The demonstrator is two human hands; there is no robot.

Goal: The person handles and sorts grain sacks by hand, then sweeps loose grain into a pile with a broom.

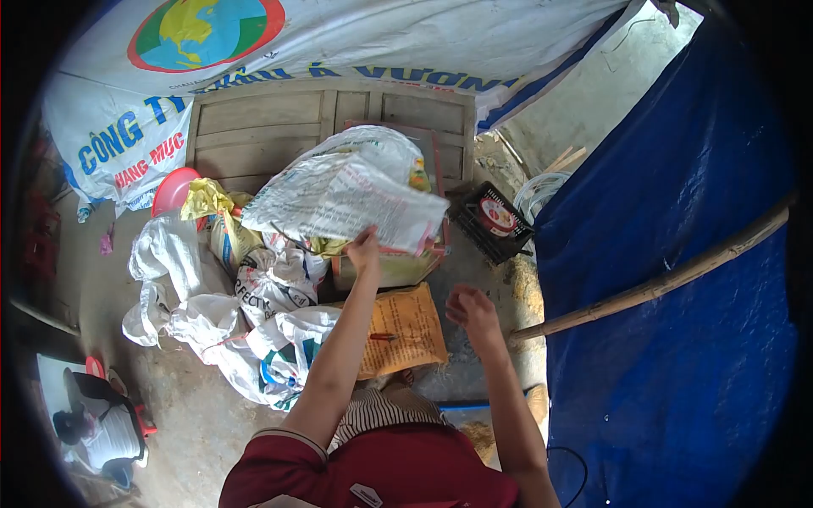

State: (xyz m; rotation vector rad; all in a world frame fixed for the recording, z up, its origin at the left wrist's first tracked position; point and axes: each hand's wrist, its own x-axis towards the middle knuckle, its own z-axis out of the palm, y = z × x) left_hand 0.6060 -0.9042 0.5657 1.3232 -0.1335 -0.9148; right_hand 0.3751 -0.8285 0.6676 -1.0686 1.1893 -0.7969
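Note:
My left hand (364,245) is closed on the lower edge of a white woven sack (339,199) with printed text, which lies flat and wrinkled over a pile near the wooden panel. My right hand (467,309) hangs in the air to the right with its fingers curled and apart, touching nothing visible. Between my arms lies an orange printed sack (411,330) with a small red and dark object (384,337) on it. White filled sacks (275,279) stand to the left, beside a yellow sack (229,233).
A black crate (491,222) stands at the right of the pile. A wooden pole (669,284) crosses the blue tarp (677,381). Behind are a wooden panel (258,127) and a pink basin (175,190). Another person (110,432) sits at the lower left.

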